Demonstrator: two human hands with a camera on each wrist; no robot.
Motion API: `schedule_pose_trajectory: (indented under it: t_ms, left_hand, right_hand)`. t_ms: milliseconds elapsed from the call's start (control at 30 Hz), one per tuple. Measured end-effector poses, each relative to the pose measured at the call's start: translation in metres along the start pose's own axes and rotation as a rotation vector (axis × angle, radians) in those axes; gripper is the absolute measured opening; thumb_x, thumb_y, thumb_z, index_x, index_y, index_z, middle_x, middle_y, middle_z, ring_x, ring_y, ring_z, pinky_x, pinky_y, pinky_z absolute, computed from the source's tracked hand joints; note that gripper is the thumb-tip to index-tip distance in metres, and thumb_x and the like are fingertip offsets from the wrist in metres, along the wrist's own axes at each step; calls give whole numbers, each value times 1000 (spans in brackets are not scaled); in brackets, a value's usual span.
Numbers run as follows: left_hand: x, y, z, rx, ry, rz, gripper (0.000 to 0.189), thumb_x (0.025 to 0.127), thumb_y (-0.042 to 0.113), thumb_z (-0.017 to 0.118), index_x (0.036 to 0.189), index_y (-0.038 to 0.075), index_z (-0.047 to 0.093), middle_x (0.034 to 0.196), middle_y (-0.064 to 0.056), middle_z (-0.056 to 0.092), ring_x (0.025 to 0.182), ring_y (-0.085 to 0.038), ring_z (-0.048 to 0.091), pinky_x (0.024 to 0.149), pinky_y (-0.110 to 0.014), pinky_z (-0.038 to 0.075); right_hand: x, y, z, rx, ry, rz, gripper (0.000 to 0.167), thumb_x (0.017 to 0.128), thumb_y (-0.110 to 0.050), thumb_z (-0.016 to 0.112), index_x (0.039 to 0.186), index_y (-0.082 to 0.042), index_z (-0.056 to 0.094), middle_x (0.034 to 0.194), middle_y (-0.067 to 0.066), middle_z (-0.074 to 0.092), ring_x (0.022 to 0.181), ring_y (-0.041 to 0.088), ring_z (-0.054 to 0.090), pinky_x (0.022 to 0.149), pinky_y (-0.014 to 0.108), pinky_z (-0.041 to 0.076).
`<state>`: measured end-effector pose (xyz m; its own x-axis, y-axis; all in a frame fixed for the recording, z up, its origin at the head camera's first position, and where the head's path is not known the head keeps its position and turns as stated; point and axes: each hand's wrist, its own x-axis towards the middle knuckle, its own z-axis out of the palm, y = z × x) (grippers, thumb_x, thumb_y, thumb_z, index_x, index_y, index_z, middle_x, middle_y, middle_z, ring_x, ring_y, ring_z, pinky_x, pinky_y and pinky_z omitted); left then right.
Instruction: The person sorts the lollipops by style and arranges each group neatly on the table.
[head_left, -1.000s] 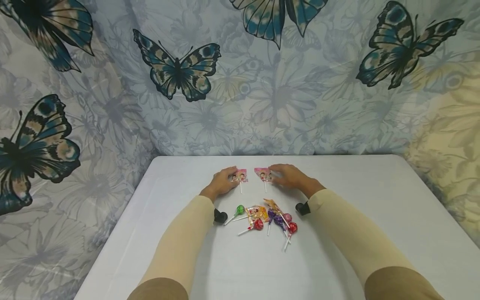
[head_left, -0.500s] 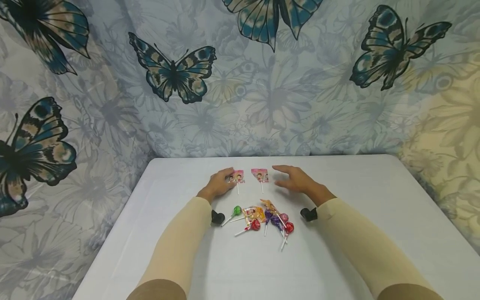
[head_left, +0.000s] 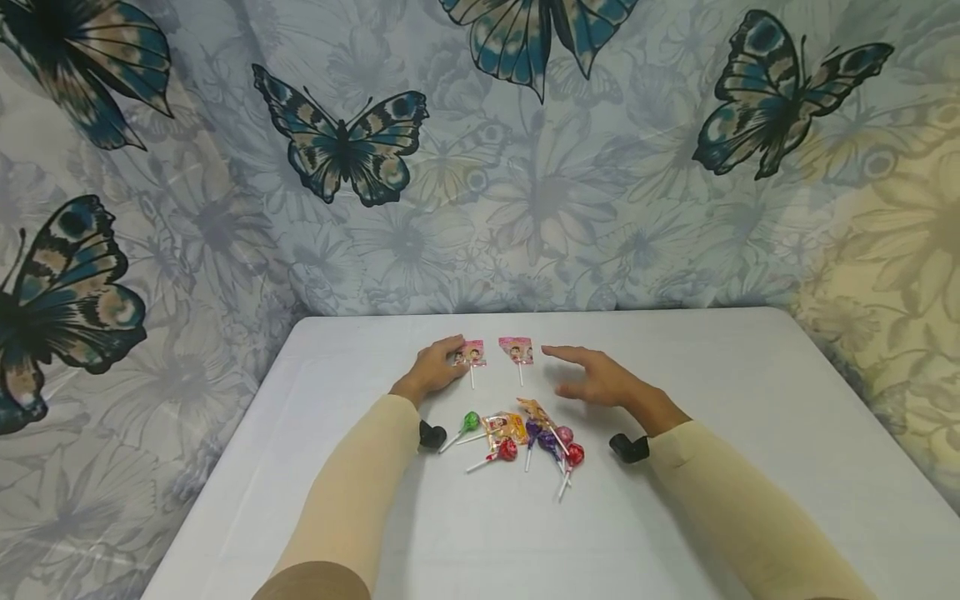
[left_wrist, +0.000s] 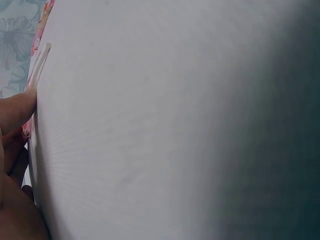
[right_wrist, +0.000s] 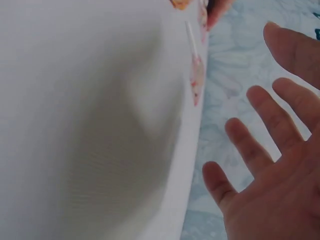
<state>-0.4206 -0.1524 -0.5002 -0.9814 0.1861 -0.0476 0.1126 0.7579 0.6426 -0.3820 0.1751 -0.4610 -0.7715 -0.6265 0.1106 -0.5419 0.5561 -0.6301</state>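
At the far part of the table, my left hand [head_left: 433, 367] pinches the left side of a lollipop in a pink printed wrapper [head_left: 475, 352], its white stick pointing towards me. In the left wrist view the thumb [left_wrist: 19, 111] lies across this lollipop, hiding part of it. A matching pink-wrapped lollipop [head_left: 516, 350] lies just to the right, with nothing touching it. Beyond that one, my right hand [head_left: 600, 380] hovers with its fingers spread and holds nothing; its palm and separated fingers [right_wrist: 274, 117] show in the right wrist view.
Nearer me lies a loose group of lollipops: a green one [head_left: 471, 421], a yellow-orange wrapper [head_left: 506, 427], a red one [head_left: 507, 450], purple ones [head_left: 549, 440] and another red one [head_left: 574, 454]. The white table [head_left: 345, 517] ends at a butterfly-print cloth [head_left: 525, 208].
My right hand has let go of the second pink-wrapped lollipop and drawn away to the right, its fingers spreading. My left hand stays on its lollipop. The head view has shifted slightly.
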Motion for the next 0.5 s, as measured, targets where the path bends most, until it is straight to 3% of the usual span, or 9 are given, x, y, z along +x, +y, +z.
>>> schedule_pose_trajectory:
  t_ms: [200,500]
  left_hand:
    - [-1,1,-1,7,1,14,60,89,23,71,143,12,48,150,2,39,139,-22,28,112,-39,19]
    - [-1,2,-1,19,2,17,60,89,22,71,143,12,48,149,2,39,139,-22,28,112,-39,18]
  right_hand:
    - [-4,2,11,-9,-93,-71,67,85,-22,75,143,-5,46,144,13,45,132,37,38,104,56,29]
    - [-7,2,18,-29,-222,-55,69,82,-25,76,143,-10,48,144,14,44,133,36,37,106,56,26]
